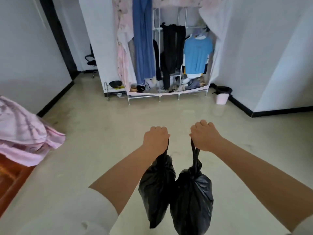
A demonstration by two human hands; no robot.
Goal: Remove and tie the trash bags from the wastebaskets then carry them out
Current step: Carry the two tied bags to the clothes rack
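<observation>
Bags: two knotted black trash bags (177, 192), soft, seemingly light, best held above the knots.
Hands: left hand (156, 138) and right hand (204, 134) each closed around one bag's neck.
Wastebasket: pink wastebasket (222, 97), well beyond the bags.

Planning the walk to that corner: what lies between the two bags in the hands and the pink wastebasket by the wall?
Bare floor in the head view, from the bags to the wastebasket.

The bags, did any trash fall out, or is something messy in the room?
No spill shows. The left hand and the right hand each grip a tied black bag. The odd spots: a pink blanket hangs bunched at the left, and clothes lie heaped on the wardrobe bottom.
</observation>
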